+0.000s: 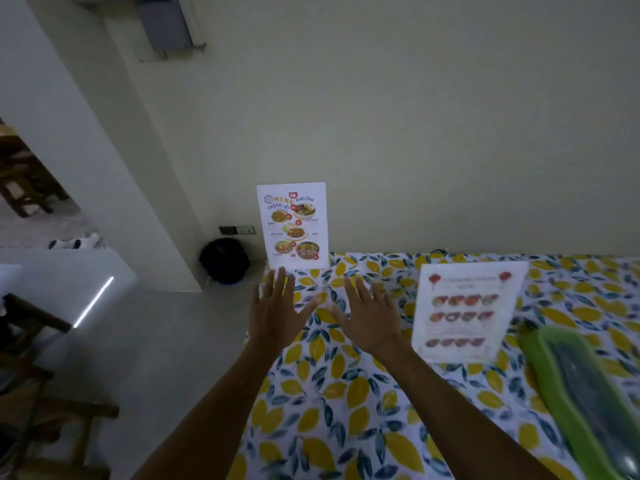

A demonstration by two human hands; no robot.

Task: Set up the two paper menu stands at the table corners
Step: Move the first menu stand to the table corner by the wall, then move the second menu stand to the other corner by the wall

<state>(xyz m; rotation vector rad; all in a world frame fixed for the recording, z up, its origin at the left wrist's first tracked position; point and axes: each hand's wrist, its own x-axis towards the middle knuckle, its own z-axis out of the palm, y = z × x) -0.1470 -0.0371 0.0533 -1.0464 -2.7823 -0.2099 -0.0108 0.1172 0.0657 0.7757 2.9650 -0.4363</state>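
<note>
A paper menu stand [293, 225] with food pictures stands upright at the far left corner of the table [346, 393], which wears a lemon-and-leaf cloth. Just in front of it my left hand [275, 311] and my right hand [369, 315] hover with fingers spread, holding nothing and apart from the stand. A second paper menu [467, 310] with rows of dish pictures lies on the cloth to the right of my right hand; whether it is flat or leaning I cannot tell.
A green tray [585, 396] lies at the table's right side. A cream wall rises behind the table. On the floor to the left sit a dark round bin [224, 260] and wooden chairs [52, 410].
</note>
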